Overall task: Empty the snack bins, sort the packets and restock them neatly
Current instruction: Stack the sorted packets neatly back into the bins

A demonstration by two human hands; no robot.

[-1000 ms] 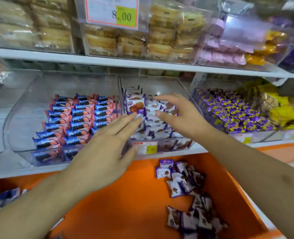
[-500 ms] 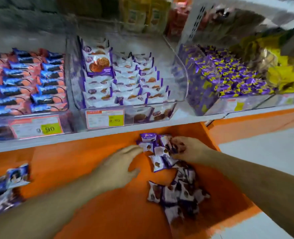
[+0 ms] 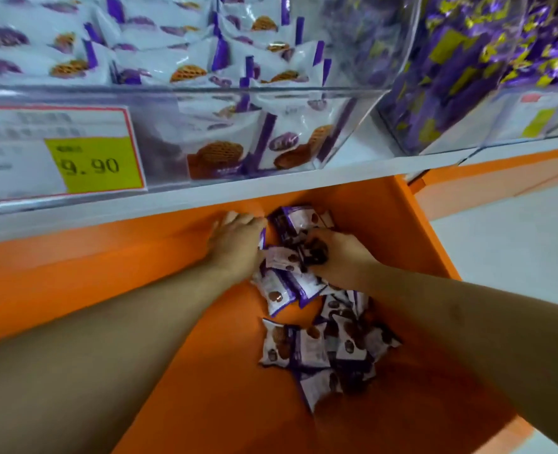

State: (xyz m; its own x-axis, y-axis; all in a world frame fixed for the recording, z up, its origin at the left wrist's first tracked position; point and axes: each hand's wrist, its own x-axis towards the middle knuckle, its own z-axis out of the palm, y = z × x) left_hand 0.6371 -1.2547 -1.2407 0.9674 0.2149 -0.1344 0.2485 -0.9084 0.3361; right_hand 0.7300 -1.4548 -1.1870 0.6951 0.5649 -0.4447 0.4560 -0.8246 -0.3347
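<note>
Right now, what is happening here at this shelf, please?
A person is gathering small purple-and-white snack packets that lie in a heap on the orange ledge under the shelf. The right hand grips a few packets. The left hand presses against the heap's far end. Above, the clear bin already holds neat rows of waffle packets.

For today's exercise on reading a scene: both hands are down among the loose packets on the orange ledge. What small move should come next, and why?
Probably close both hands on the top cluster and lift it. The right hand already grips packets, the left hand presses against the loose packets, and the clear bin above is already partly stocked.
</note>
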